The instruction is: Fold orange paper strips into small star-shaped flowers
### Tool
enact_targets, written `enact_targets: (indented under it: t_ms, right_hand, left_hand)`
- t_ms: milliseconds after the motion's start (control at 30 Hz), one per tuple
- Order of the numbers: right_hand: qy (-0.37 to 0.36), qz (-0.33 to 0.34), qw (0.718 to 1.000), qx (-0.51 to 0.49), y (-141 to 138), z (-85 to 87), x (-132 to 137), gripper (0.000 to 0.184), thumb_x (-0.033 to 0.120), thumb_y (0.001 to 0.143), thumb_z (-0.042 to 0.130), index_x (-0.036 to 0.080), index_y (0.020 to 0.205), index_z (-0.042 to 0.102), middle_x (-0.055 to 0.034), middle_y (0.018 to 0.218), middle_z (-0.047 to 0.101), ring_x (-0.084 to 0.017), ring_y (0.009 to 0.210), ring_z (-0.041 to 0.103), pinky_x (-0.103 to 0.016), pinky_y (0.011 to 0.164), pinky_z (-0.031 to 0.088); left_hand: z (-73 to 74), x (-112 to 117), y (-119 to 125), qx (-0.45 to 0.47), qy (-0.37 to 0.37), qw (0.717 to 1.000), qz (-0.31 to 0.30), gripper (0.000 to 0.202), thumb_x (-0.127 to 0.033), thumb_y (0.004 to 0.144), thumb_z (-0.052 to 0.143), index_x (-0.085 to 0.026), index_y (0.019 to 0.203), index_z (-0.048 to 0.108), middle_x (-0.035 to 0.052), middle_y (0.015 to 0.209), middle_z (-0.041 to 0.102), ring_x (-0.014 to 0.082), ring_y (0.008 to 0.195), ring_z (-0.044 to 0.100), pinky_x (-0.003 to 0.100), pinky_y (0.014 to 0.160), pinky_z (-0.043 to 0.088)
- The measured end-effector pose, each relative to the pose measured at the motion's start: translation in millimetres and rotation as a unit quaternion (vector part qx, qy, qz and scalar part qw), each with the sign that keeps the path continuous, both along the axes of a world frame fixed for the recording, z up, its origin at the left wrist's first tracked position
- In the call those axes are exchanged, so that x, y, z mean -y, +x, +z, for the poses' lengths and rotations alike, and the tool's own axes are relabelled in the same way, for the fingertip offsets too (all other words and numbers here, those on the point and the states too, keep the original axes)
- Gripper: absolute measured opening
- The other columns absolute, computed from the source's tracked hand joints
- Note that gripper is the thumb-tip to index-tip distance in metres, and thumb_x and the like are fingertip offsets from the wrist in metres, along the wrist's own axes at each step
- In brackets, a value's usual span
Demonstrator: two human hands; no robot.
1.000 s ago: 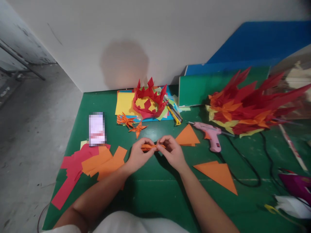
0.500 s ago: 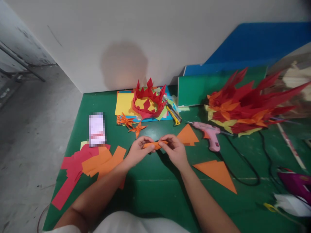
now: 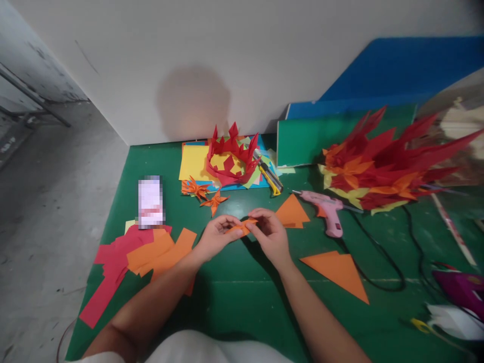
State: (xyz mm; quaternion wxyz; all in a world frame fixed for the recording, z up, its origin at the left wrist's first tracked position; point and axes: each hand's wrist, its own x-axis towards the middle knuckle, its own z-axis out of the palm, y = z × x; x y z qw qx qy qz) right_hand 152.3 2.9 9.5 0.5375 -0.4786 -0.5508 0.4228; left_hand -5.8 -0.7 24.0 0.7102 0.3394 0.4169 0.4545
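Note:
Both hands meet over the middle of the green table point(image 3: 242, 302). My left hand point(image 3: 215, 236) pinches one end of a small folded orange paper piece point(image 3: 241, 228), and my right hand point(image 3: 270, 233) pinches the other end. The piece is narrow and slightly tilted between the fingertips. An orange paper triangle point(image 3: 292, 212) lies just beyond my right hand. A larger orange triangle point(image 3: 338, 269) lies to the right of my right forearm.
Red and orange paper offcuts point(image 3: 143, 252) lie at left beside a phone point(image 3: 150, 201). At the back: a red paper crown point(image 3: 231, 157) on coloured sheets, small orange paper flowers point(image 3: 204, 194), a utility knife point(image 3: 270, 176). A pink glue gun point(image 3: 328, 210) and a spiky red-orange paper decoration point(image 3: 385, 169) lie at right.
The fingers have reworked the orange piece: it went from a flat horizontal strip to a slightly tilted, partly opened fold. Both hands stayed in the same spot.

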Motion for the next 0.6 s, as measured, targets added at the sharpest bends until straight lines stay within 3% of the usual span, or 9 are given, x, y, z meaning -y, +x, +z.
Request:
enact_targets:
  t_ms: [100, 233, 467, 600]
  right_hand:
    - [0.052, 0.016, 0.994, 0.092, 4, 4.1, -1, 0.007, 0.025, 0.079, 0.067, 0.025, 0.086, 0.065, -0.0048, 0.094, 0.059, -0.020, 0.095, 0.057, -0.039, 0.088, 0.047]
    - [0.072, 0.039, 0.986, 0.149, 9, 9.3, -3, 0.007, 0.027, 0.081, 0.064, 0.025, 0.087, 0.068, -0.0061, 0.098, 0.058, -0.021, 0.096, 0.057, -0.040, 0.086, 0.048]
    - [0.047, 0.026, 0.993, 0.109, 11, 0.4, -3, 0.030, 0.028, 0.076, 0.069, 0.026, 0.102, 0.054, -0.0017, 0.088, 0.054, -0.014, 0.071, 0.053, -0.030, 0.066, 0.049]
    - [0.064, 0.020, 0.993, 0.095, 13, 0.8, -4, 0.033, 0.025, 0.074, 0.071, 0.026, 0.098, 0.049, 0.0004, 0.087, 0.050, -0.012, 0.066, 0.050, -0.027, 0.060, 0.046]
  left_hand:
    - [-0.6, 0, -1, -0.008, 0.013, 1.000, 0.018, 0.032, -0.035, 0.059, 0.083, -0.015, 0.075, 0.064, 0.0001, 0.078, 0.066, 0.0096, 0.074, 0.061, 0.024, 0.076, 0.048]
    - [-4.1, 0, 0, -0.011, 0.016, 1.000, 0.022, 0.032, -0.035, 0.058, 0.083, -0.015, 0.075, 0.064, -0.0003, 0.076, 0.066, 0.0098, 0.073, 0.061, 0.024, 0.075, 0.048]
    - [-6.5, 2, 0, -0.053, 0.032, 0.998, 0.008, 0.035, -0.040, 0.060, 0.081, -0.015, 0.078, 0.064, 0.0018, 0.079, 0.066, 0.0120, 0.073, 0.060, 0.027, 0.075, 0.049]
    - [-4.8, 3, 0, -0.073, 0.046, 0.996, -0.005, 0.035, -0.040, 0.062, 0.079, -0.015, 0.079, 0.063, 0.0027, 0.082, 0.065, 0.0130, 0.077, 0.061, 0.028, 0.077, 0.049]
